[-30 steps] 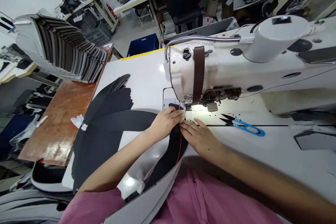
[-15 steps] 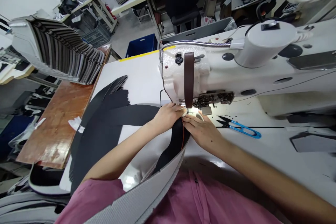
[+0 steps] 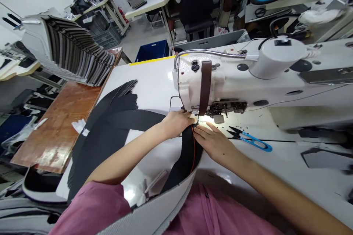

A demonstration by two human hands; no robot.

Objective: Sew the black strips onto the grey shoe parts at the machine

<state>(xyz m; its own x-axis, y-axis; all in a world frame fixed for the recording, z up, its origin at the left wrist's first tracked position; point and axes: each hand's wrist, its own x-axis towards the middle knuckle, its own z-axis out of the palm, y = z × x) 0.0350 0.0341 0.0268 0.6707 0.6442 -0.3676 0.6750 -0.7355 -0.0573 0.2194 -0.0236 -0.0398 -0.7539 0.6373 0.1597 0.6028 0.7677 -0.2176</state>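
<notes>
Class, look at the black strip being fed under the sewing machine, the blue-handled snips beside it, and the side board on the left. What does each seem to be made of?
Black strip: probably matt synthetic leather or foam-backed fabric; it bends softly and carries an orange stitch line. Snips: dark metal blades and glossy blue handles, likely plastic. Side board: reddish-brown varnished wood or laminate, shiny with worn patches.

A matt black strip [image 3: 187, 154] of cloth-like material, marked by a thin orange stitched line, is seen under the sewing machine [image 3: 237, 77], whose body is finished in glossy white enamel with a brown leather-like band. The tabletop [image 3: 154, 80] is smooth, white and shiny. The side board [image 3: 63, 125] is of worn, glossy reddish wood. The snips [image 3: 250, 140] are fitted with blue plastic handles and dark metal blades.
</notes>
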